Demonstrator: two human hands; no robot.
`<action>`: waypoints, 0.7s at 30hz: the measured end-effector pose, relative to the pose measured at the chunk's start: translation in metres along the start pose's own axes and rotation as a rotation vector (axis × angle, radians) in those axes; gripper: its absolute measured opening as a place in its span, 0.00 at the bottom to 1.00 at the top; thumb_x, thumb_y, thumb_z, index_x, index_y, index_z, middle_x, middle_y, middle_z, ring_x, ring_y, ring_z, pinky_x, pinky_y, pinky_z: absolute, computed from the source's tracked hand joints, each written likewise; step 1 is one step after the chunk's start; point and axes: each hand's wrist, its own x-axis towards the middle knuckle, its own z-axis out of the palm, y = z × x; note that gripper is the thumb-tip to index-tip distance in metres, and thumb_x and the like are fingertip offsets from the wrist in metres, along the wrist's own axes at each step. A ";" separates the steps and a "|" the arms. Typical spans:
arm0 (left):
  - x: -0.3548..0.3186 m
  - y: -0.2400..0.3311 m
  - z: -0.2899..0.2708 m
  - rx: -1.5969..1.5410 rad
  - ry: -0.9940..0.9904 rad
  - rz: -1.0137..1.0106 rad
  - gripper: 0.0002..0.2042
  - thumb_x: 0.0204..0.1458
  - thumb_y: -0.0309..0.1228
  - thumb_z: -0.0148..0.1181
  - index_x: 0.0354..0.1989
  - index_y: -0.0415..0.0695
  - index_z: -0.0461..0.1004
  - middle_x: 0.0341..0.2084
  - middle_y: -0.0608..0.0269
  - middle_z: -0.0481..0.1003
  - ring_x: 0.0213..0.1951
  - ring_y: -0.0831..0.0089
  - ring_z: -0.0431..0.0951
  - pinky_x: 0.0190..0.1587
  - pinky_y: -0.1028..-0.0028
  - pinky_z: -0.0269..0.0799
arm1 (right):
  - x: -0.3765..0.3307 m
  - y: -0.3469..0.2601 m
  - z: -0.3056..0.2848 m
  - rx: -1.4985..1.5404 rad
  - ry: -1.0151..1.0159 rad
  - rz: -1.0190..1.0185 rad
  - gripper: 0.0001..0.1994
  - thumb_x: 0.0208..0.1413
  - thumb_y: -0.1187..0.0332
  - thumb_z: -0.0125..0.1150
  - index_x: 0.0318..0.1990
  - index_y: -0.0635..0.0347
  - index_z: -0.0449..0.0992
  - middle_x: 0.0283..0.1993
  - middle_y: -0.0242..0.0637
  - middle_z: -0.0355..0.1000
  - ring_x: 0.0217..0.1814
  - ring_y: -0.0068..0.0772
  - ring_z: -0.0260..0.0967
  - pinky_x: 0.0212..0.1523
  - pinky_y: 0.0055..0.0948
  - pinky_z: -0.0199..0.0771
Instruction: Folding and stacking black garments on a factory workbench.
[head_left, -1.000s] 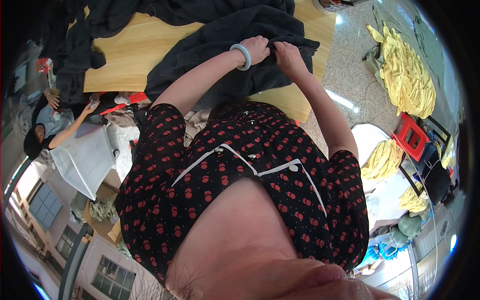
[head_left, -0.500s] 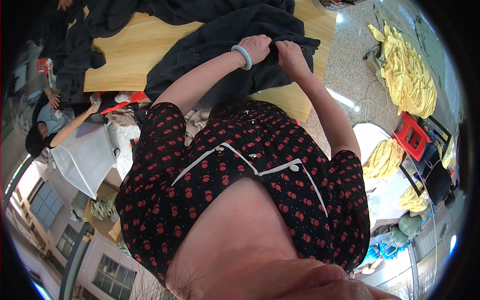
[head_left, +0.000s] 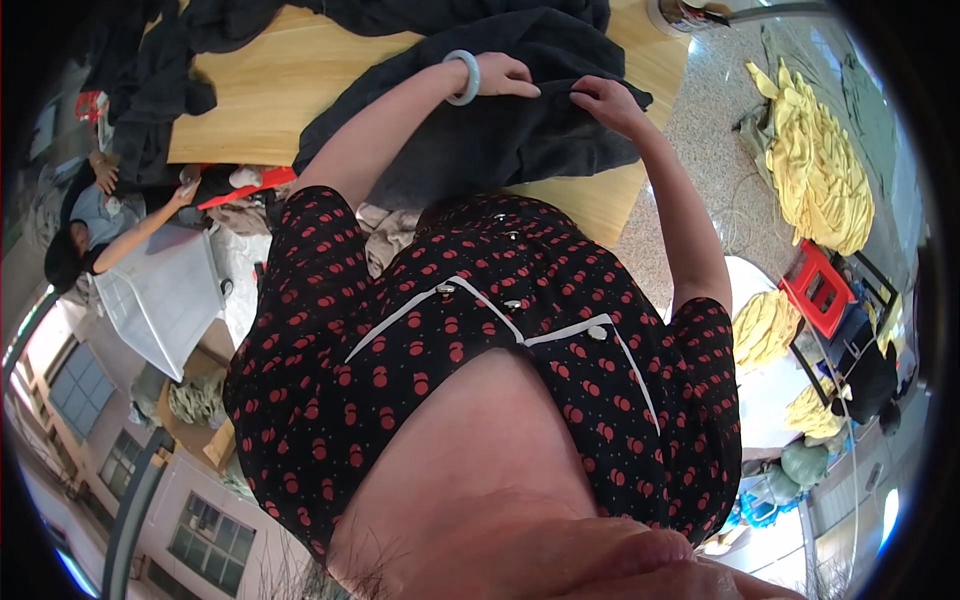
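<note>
1. The left hand (head_left: 505,76) lies flat on a dark garment (head_left: 480,140), fingers stretched out and open, so it seems to press the cloth down on the worktop (head_left: 270,90) rather than take it in any grip.
2. The right hand (head_left: 610,100) closes its grip on an edge of the same garment, pinching the cloth near the worktop's right side; that looks like a hold for pulling the fabric taut against the flat hand.
3. The garment lies spread on the wooden worktop just in front of the person's body.
4. One pale bangle (head_left: 465,77) sits on the left wrist.
5. More dark cloth (head_left: 150,110) is heaped along the worktop's far and left edges.
6. Three yellow fabric piles (head_left: 815,170) show on the floor to the right, near one red crate (head_left: 820,290).
</note>
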 end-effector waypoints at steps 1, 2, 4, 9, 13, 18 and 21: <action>-0.007 -0.012 -0.004 0.020 -0.007 -0.062 0.20 0.45 0.47 0.49 0.37 0.43 0.71 0.33 0.57 0.72 0.38 0.66 0.70 0.43 0.73 0.62 | 0.002 -0.003 0.001 -0.156 0.053 -0.024 0.10 0.44 0.67 0.53 0.34 0.61 0.70 0.30 0.40 0.70 0.32 0.38 0.67 0.34 0.27 0.65; -0.014 -0.026 -0.008 0.039 -0.016 -0.124 0.22 0.44 0.51 0.48 0.37 0.44 0.71 0.35 0.58 0.71 0.40 0.64 0.69 0.44 0.71 0.61 | 0.004 -0.008 0.005 -0.155 0.042 -0.033 0.10 0.44 0.67 0.53 0.34 0.61 0.70 0.30 0.40 0.70 0.32 0.38 0.67 0.34 0.27 0.65; -0.030 -0.048 -0.007 0.080 -0.003 -0.134 0.24 0.45 0.53 0.45 0.37 0.45 0.72 0.35 0.58 0.71 0.40 0.63 0.69 0.44 0.70 0.61 | 0.006 -0.019 0.015 -0.070 0.078 -0.132 0.11 0.43 0.67 0.54 0.35 0.61 0.69 0.32 0.42 0.69 0.34 0.41 0.67 0.36 0.29 0.66; -0.048 -0.059 -0.005 0.005 0.063 -0.175 0.18 0.44 0.44 0.52 0.35 0.41 0.71 0.30 0.58 0.73 0.34 0.66 0.71 0.39 0.73 0.64 | 0.016 -0.052 0.051 -0.181 0.007 -0.342 0.13 0.41 0.65 0.57 0.34 0.62 0.68 0.33 0.43 0.69 0.37 0.41 0.67 0.37 0.30 0.66; -0.052 -0.045 0.003 0.107 0.105 -0.136 0.19 0.39 0.45 0.56 0.33 0.43 0.72 0.29 0.56 0.72 0.35 0.62 0.71 0.39 0.71 0.65 | 0.016 -0.068 0.076 -0.387 -0.039 -0.399 0.10 0.41 0.66 0.56 0.31 0.61 0.68 0.30 0.42 0.68 0.36 0.42 0.66 0.37 0.34 0.65; -0.051 -0.040 0.013 0.141 0.107 -0.165 0.15 0.41 0.42 0.55 0.33 0.44 0.72 0.28 0.55 0.72 0.34 0.62 0.71 0.38 0.70 0.65 | 0.014 -0.064 0.087 -0.530 -0.011 -0.464 0.05 0.42 0.72 0.50 0.27 0.62 0.68 0.27 0.42 0.67 0.34 0.41 0.65 0.36 0.34 0.65; -0.051 -0.038 0.016 0.054 0.191 -0.181 0.14 0.42 0.40 0.53 0.31 0.44 0.73 0.27 0.55 0.72 0.34 0.61 0.71 0.38 0.70 0.65 | 0.012 -0.068 0.086 -0.502 0.111 -0.446 0.05 0.40 0.75 0.47 0.27 0.62 0.68 0.26 0.43 0.66 0.35 0.42 0.65 0.38 0.35 0.65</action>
